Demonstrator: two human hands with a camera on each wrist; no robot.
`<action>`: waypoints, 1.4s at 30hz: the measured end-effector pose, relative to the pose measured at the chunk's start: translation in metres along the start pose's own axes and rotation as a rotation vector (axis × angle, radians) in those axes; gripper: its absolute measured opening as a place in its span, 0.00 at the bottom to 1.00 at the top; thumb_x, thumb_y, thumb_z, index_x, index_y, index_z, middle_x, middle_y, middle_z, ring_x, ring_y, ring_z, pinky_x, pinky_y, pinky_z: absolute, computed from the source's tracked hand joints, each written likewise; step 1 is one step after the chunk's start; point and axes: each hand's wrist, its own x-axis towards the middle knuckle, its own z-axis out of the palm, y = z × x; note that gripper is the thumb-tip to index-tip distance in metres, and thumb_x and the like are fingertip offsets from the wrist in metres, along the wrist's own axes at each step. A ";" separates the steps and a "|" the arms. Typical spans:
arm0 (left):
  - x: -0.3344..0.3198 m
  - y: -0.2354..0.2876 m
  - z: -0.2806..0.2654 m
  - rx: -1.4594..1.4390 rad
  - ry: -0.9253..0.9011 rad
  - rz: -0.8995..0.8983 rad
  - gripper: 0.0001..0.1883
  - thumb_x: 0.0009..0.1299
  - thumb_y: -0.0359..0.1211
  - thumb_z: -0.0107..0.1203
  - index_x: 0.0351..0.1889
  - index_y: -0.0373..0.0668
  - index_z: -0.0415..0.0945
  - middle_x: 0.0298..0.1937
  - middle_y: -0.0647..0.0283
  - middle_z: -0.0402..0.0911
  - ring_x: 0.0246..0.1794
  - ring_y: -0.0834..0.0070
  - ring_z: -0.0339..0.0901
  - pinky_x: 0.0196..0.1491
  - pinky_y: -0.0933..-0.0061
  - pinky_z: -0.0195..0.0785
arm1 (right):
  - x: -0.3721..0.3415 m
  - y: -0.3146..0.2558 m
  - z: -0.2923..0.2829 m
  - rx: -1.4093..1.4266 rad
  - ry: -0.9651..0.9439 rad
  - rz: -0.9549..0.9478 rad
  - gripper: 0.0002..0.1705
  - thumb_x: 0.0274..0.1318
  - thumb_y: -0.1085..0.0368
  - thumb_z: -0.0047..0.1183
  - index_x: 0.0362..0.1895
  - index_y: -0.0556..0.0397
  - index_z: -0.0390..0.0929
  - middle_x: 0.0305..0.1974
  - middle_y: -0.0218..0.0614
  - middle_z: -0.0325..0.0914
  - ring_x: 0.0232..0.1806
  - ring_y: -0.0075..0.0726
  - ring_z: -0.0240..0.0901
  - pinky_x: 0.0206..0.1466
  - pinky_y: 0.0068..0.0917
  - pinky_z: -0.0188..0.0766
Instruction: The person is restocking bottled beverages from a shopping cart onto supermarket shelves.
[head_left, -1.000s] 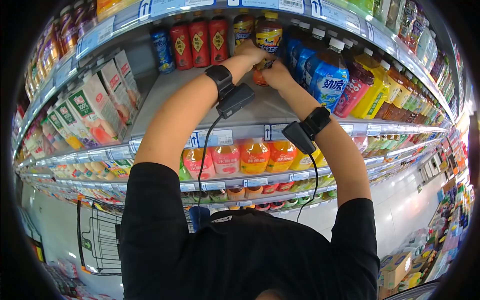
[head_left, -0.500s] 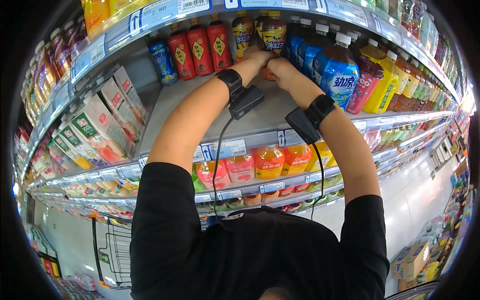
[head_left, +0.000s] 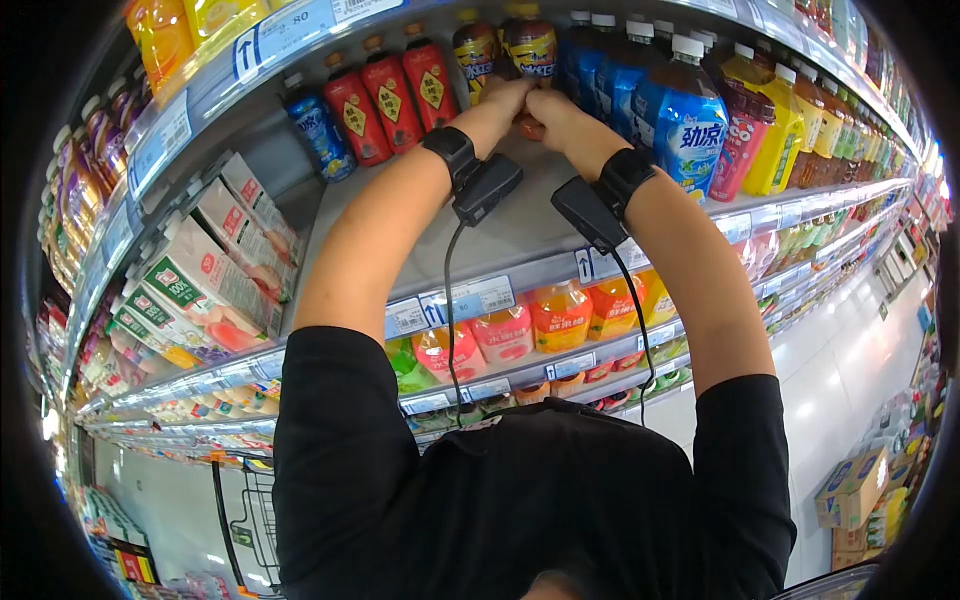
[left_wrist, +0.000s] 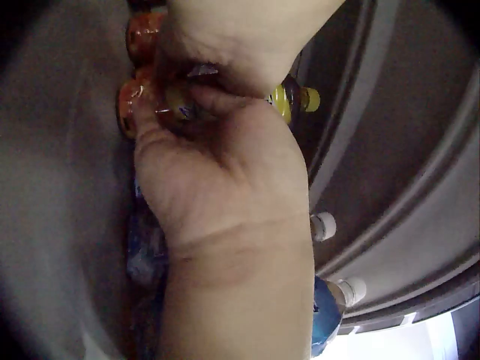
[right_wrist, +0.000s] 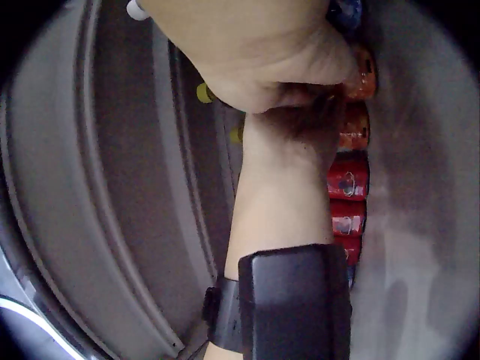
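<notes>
Inside the shelf bay, a bottle of iced tea with a yellow label stands between my two hands. My left hand holds its left side, and my right hand grips it from the right. The two hands meet in front and hide most of its body. In the left wrist view, the right thumb lies by an orange bottle base, and a yellow cap shows past the hands. A matching iced tea bottle stands just left.
Red bottles and a blue bottle line the left. Large blue bottles stand close on the right. Juice cartons occupy the left part of the shelf. A price rail edges it; another shelf hangs overhead.
Both hands have moved the iced tea bottle deeper into the shelf, beside its matching neighbour. The head view has shifted slightly, and both hands keep their hold.
</notes>
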 end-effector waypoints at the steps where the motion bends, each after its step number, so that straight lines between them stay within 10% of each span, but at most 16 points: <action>1: -0.012 0.011 -0.001 -0.037 -0.036 -0.052 0.19 0.59 0.39 0.55 0.43 0.37 0.70 0.37 0.54 0.76 0.35 0.65 0.76 0.34 0.65 0.72 | 0.006 0.002 0.001 0.040 -0.005 -0.003 0.08 0.52 0.70 0.39 0.36 0.53 0.69 0.28 0.35 0.72 0.26 0.31 0.67 0.28 0.27 0.66; 15: -0.053 0.038 0.000 -0.129 -0.241 -0.196 0.15 0.65 0.45 0.45 0.39 0.45 0.69 0.35 0.61 0.73 0.38 0.67 0.71 0.41 0.64 0.65 | 0.004 0.005 0.004 0.049 0.116 0.013 0.08 0.54 0.64 0.41 0.33 0.51 0.71 0.29 0.34 0.73 0.30 0.33 0.69 0.32 0.29 0.65; 24: -0.036 0.021 0.001 -0.211 -0.141 -0.113 0.30 0.68 0.50 0.38 0.60 0.37 0.60 0.59 0.53 0.64 0.58 0.66 0.61 0.59 0.70 0.50 | 0.007 0.012 0.002 -0.021 0.119 -0.008 0.06 0.51 0.66 0.41 0.28 0.54 0.70 0.24 0.35 0.69 0.23 0.31 0.65 0.26 0.25 0.62; 35: -0.040 0.029 0.014 -0.240 -0.276 -0.061 0.27 0.70 0.55 0.31 0.50 0.45 0.68 0.46 0.61 0.75 0.44 0.68 0.73 0.48 0.68 0.64 | 0.012 0.036 0.002 -0.227 0.301 -0.092 0.19 0.52 0.64 0.42 0.48 0.57 0.72 0.44 0.43 0.73 0.44 0.43 0.68 0.43 0.40 0.64; 42: -0.139 0.103 0.000 0.067 -0.066 -0.151 0.29 0.70 0.54 0.31 0.50 0.38 0.67 0.45 0.60 0.73 0.41 0.71 0.73 0.44 0.72 0.65 | -0.011 0.002 -0.006 -0.600 0.001 -0.162 0.13 0.48 0.63 0.48 0.37 0.58 0.75 0.31 0.38 0.72 0.30 0.36 0.66 0.29 0.35 0.62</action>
